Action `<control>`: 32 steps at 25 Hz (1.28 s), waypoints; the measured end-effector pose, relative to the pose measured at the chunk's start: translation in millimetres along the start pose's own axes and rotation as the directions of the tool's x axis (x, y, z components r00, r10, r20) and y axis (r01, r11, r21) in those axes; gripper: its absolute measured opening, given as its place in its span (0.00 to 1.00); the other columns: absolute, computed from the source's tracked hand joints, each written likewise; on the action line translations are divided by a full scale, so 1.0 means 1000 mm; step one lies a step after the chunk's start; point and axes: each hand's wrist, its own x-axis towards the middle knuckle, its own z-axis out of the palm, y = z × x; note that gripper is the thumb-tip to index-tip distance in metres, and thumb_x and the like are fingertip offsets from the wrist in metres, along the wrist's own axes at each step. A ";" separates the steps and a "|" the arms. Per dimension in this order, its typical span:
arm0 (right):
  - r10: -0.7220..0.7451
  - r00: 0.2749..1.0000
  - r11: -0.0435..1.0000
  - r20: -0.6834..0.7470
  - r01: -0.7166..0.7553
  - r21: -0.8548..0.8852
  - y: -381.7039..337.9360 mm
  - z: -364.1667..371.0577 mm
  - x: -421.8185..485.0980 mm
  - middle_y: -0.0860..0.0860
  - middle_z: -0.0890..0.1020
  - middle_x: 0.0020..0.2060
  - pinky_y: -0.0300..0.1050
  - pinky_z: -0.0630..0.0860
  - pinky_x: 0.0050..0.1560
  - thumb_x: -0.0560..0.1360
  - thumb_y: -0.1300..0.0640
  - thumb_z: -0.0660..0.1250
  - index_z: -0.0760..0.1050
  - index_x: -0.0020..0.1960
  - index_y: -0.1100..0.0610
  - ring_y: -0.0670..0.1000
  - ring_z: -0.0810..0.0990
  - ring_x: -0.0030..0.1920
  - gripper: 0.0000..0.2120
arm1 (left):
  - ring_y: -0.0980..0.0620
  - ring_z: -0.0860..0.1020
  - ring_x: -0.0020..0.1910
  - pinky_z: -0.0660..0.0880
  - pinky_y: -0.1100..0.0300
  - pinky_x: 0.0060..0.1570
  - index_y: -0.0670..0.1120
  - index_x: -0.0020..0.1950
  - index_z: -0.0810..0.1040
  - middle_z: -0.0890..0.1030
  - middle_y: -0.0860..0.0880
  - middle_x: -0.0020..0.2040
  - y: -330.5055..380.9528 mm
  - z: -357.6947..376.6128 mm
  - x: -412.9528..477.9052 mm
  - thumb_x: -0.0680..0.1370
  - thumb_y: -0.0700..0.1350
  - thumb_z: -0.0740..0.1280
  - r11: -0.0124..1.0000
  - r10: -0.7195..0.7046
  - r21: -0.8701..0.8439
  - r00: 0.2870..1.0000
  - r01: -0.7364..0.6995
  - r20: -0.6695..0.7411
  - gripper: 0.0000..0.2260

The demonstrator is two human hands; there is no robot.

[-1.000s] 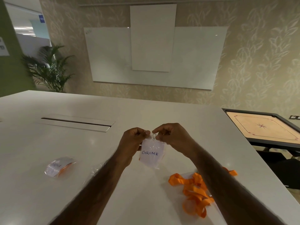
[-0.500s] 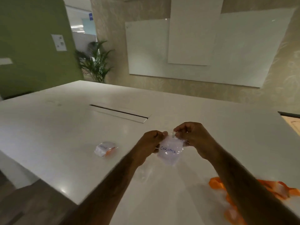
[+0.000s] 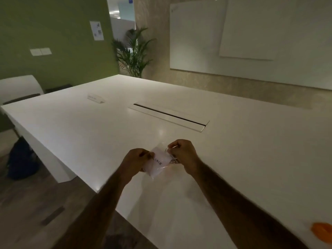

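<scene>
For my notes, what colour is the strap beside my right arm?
The strap is orange; head view.

Pouch [image 3: 160,164] over tbl [image 3: 89,137], slot [image 3: 168,116] behind

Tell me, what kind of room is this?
Probably an office meeting room. The big white table has a cable slot, a whiteboard hangs on the wall, and a potted plant stands by the doorway. The left hand and right hand hold a clear pouch.

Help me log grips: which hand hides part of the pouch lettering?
The left hand: it covers first letters on the pouch; the right hand pinches its top edge.
</scene>
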 end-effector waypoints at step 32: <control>-0.158 0.964 0.759 -0.213 -0.019 -0.651 0.031 -0.104 0.007 0.48 0.85 0.47 0.50 0.80 0.53 0.76 0.55 0.65 0.81 0.47 0.54 0.53 0.82 0.49 0.07 | 0.37 0.68 0.70 0.61 0.41 0.70 0.41 0.64 0.77 0.72 0.38 0.69 -0.013 0.058 0.050 0.78 0.50 0.69 0.734 0.430 0.673 0.829 -0.092 -0.356 0.19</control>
